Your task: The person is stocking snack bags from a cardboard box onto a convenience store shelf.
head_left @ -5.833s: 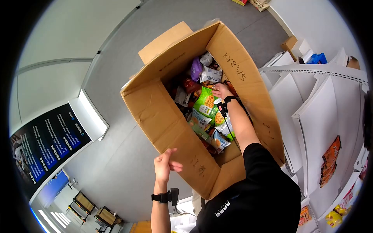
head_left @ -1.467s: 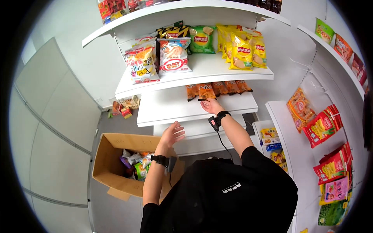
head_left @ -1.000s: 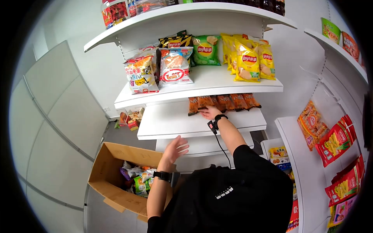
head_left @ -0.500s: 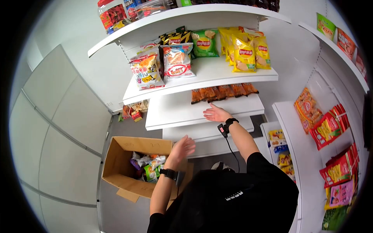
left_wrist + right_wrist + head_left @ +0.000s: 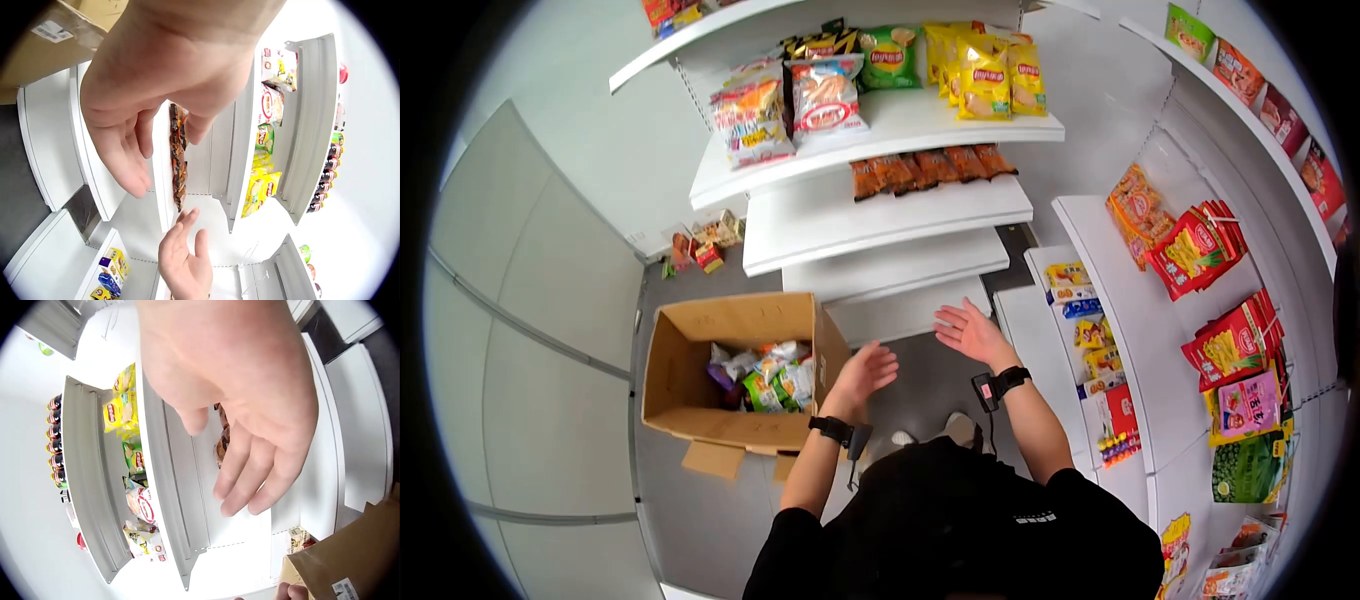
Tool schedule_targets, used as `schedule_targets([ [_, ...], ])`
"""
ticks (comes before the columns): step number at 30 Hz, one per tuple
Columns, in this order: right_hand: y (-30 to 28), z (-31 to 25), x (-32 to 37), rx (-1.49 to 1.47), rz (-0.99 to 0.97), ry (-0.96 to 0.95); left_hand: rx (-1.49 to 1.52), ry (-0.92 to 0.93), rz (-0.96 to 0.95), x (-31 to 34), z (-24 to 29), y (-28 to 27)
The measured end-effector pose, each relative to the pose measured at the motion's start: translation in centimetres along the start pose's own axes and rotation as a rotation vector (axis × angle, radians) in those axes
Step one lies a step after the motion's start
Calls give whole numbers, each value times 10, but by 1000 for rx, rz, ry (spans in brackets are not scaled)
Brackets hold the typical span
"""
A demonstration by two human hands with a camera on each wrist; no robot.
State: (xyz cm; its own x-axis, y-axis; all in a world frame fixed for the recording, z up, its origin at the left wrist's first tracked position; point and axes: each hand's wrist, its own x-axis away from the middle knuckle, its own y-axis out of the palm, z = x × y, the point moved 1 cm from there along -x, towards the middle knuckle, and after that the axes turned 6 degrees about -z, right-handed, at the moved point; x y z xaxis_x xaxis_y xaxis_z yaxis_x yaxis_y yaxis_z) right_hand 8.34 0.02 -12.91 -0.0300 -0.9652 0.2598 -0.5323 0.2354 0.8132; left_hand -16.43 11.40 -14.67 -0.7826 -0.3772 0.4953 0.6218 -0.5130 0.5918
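My left hand (image 5: 865, 372) hangs in the air beside the right side of the cardboard box (image 5: 735, 430), fingers extended and holding nothing. My right hand (image 5: 968, 332) is also free, palm turned up, in front of the lowest shelf (image 5: 890, 312). A row of orange snack bags (image 5: 930, 170) lies along the back of the shelf below the chips. In the right wrist view, the fingers of my right hand (image 5: 244, 412) partly hide those bags. The left wrist view shows my left hand (image 5: 162, 75) with fingers loosely bent around nothing. Mixed snack bags (image 5: 765, 388) fill the box's bottom.
Chip bags (image 5: 830, 95) stand on the shelf above. To the right, a shelf unit (image 5: 1090, 225) holds red snack bags (image 5: 1195, 250) and small packets (image 5: 1075, 290). Several packages (image 5: 708, 255) sit on the floor by the back wall. White panels (image 5: 530, 300) flank the left.
Earlier, my right hand reached into the box, then touched the orange bags on the shelf. It has since let go and drawn back toward my body. The orange bags stay in their row.
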Motion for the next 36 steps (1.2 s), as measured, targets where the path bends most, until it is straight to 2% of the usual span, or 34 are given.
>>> schedule_targets([
  [3,-20,21,35,-17,38,6,87,34,61,26,-28,-16],
  [7,-17,45,70,7,97,62,230,139,172,64,-60,-36],
  [8,-15,53,80,3,81,94,268,178,160,78,-69,-36],
  [10,-10,64,97,-15,44,113,323,213,265,106,-86,-31],
  [11,-8,71,105,-9,6,127,329,233,226,120,-96,-31],
  [16,-7,120,144,-37,51,183,356,177,316,169,-162,-58],
  [22,5,141,161,-39,37,231,367,232,367,204,-176,-78],
  [27,29,146,137,-10,52,215,381,280,394,214,-163,-109],
  [31,58,163,86,7,-9,283,386,333,466,233,-132,-135],
  [36,119,207,-10,50,-54,363,414,410,497,254,-90,-221],
])
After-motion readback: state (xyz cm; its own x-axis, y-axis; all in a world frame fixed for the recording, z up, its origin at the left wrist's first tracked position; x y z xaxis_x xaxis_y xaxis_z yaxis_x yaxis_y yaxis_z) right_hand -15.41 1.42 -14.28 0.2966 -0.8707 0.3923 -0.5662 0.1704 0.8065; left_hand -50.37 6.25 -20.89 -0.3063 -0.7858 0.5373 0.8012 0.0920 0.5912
